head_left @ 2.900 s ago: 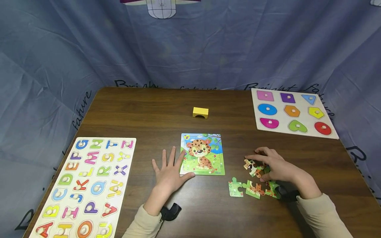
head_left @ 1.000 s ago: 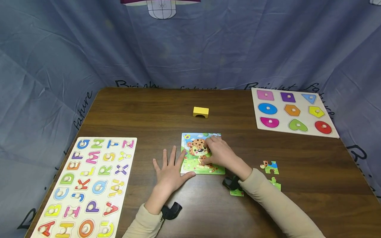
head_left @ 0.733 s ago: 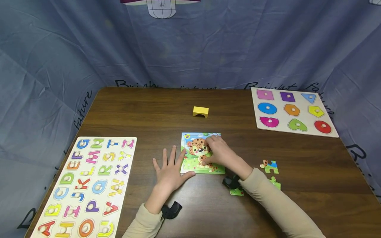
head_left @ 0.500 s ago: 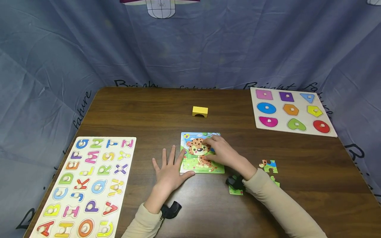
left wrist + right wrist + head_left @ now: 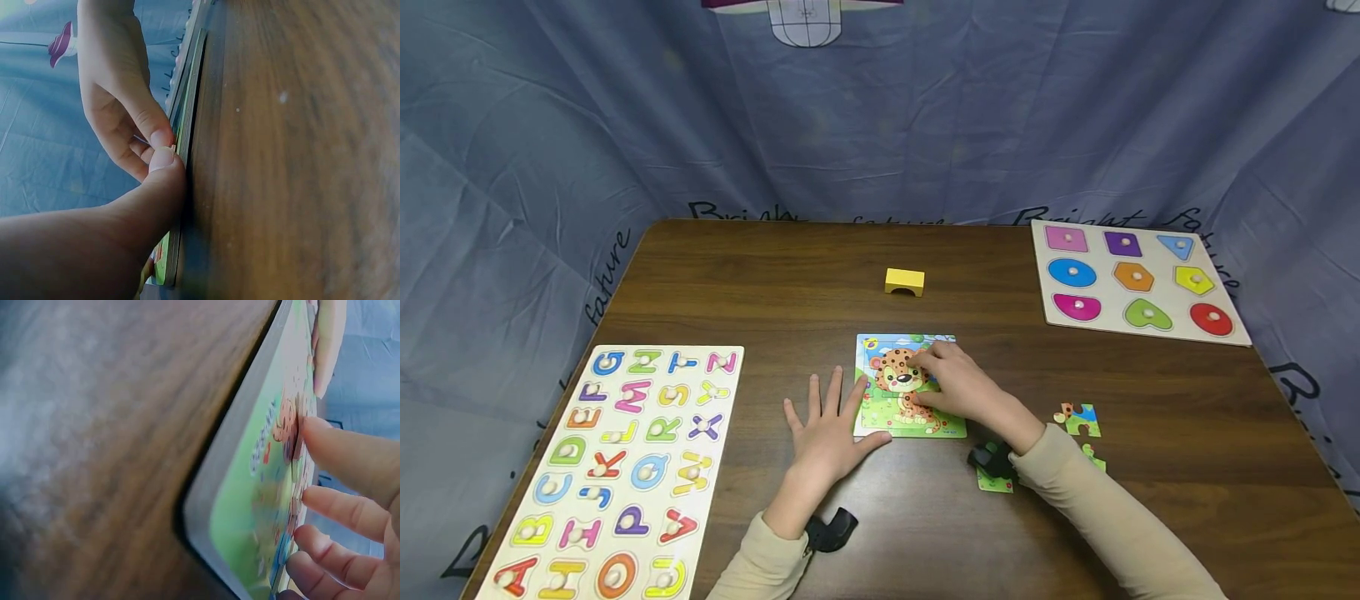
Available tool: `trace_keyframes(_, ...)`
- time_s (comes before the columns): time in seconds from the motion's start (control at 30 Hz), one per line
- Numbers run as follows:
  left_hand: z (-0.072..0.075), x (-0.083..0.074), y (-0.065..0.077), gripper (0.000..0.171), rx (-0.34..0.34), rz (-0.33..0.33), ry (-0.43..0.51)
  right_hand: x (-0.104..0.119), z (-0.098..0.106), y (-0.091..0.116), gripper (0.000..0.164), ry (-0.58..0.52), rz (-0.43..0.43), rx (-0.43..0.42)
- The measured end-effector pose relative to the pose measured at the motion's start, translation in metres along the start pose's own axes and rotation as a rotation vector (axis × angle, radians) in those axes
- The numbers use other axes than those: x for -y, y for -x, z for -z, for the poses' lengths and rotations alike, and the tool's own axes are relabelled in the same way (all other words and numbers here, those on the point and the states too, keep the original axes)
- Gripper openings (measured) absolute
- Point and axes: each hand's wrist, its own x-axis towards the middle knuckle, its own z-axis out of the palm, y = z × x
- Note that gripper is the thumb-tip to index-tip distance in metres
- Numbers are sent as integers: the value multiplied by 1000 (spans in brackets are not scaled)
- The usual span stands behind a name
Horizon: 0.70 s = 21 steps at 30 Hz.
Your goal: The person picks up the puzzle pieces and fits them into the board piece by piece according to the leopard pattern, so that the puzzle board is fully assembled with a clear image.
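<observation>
Step in hand, by look of it: left hand (image 5: pixel 824 443) bracing leopard puzzle (image 5: pixel 883 418), flat on table (image 5: pixel 917 517) between hands, while right hand (image 5: pixel 967 388) seats puzzle piece (image 5: pixel 298 447) in its right half; next move calls for pressing piece flush, releasing, then turning to loose pieces (image 5: pixel 1088 413) farther right; left hand's fingers straight, spread, index and thumb at puzzle's edge; right hand's fingers bent, thumb and fingertips seemingly pinching piece, hold partly hidden.

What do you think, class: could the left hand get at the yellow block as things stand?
Probably yes. The left hand rests with fingers spread at the left edge of the puzzle; the yellow block sits farther out, and only the flat puzzle's corner comes near the way between.
</observation>
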Motion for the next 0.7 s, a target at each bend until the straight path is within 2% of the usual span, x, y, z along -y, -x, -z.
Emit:
trace_keyframes(0.3,2,1,-2,84,-7,2,-9,4,-2,-5,46,74,1,-26)
trace_keyframes(0.43,4,1,-4,84,-20,4,-8,5,0,-8,46,65,-3,-25)
trace_keyframes(0.53,3,1,-5,84,-32,-1,-10,2,2,-5,47,25,1,-16)
trace_keyframes(0.7,-2,1,0,84,-22,-2,-9,-10,8,16,50,-137,-1,21)
